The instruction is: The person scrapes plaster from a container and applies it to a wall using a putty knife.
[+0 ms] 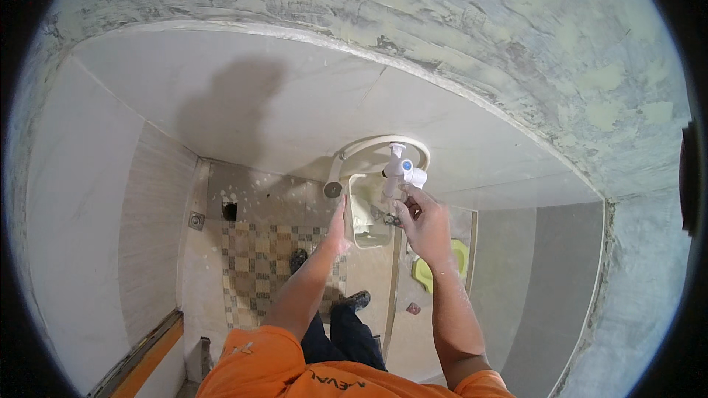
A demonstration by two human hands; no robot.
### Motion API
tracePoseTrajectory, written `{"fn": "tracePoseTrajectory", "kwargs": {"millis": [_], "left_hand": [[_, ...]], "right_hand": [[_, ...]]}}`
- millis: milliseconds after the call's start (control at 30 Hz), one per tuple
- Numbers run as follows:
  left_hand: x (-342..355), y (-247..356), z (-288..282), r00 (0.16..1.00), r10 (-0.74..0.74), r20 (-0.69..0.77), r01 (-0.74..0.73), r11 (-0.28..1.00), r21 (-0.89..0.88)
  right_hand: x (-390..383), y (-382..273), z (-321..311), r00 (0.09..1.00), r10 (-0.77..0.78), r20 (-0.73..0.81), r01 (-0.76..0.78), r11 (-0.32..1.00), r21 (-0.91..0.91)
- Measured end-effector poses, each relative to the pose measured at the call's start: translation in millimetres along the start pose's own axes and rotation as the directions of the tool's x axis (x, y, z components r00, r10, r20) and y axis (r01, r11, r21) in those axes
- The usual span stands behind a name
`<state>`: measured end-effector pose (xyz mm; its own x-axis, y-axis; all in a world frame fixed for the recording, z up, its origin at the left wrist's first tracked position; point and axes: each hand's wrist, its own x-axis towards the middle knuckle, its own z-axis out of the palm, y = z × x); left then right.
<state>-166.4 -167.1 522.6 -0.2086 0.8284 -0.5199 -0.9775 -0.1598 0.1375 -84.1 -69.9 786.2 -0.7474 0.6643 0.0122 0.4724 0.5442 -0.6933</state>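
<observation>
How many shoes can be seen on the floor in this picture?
2: one dark shoe on the checkered floor tiles beside the left forearm, the other shoe lower, between both forearms.

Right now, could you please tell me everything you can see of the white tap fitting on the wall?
The white tap fitting looks like plastic, with a short upright stem on top, a sideways knob bearing a small blue cap, and a body running down. It sits against the pale tiled wall, inside the loop of a white hose. The right hand grips its lower part with the fingers; the left hand is held flat beside a pale container below.
</observation>
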Motion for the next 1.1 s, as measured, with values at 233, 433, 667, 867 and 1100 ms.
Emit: {"fn": "tracePoseTrajectory", "kwargs": {"millis": [233,433,667,867,1100], "left_hand": [[-8.3,10.3,-8.1,0.999,-0.037,0.035,0.038,0.999,-0.037],[-54.2,16.5,-53.4,0.989,-0.147,-0.025,0.144,0.985,-0.095],[-138.2,36.2,-51.4,0.97,0.032,0.24,0.021,0.977,-0.213],[-173.6,65.2,8.5,0.932,0.341,0.121,-0.331,0.939,-0.095],[-238.1,110.6,55.2,0.694,0.627,0.353,-0.583,0.778,-0.235]], "right_hand": [[-16.1,-3.1,1.3,0.989,0.133,-0.065,-0.125,0.984,0.124],[-68.9,34.2,10.9,0.974,0.201,-0.108,-0.22,0.955,-0.201],[-123.7,31.2,39.6,0.998,-0.033,0.052,0.044,0.973,-0.226],[-98.4,-44.0,8.5,0.915,0.07,0.398,0.013,0.979,-0.202],[-99.4,-174.3,-64.5,0.862,-0.377,0.339,0.404,0.915,-0.009]]}}
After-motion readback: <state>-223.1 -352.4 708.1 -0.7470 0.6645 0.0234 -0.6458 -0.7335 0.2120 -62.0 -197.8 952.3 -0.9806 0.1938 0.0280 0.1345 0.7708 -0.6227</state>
